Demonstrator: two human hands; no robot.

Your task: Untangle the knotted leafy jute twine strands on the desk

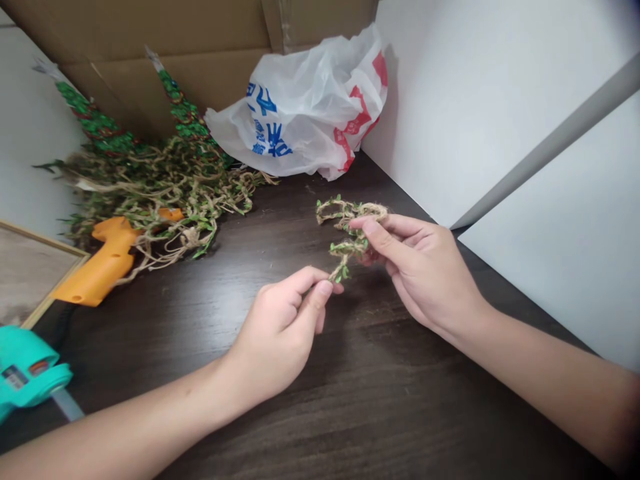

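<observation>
A length of jute twine with small green leaves [349, 248] is stretched between my hands, above the dark wooden tabletop. Thumb and fingertips of my left hand [285, 327] pinch its lower end. My right hand [425, 267] is closed on the looped upper part, thumb pressed against the fingers. Loose coils of the twine stick out past the right fingertips to the left. Part of the twine is hidden behind the right fingers.
At the back left lies a tangled heap of leafy twine [170, 187] with two small green Christmas trees [100, 127]. An orange glue gun [103, 260] rests before it. A teal glue gun [30, 367] sits at the left edge. A white plastic bag [310, 107] leans against the cardboard [200, 33].
</observation>
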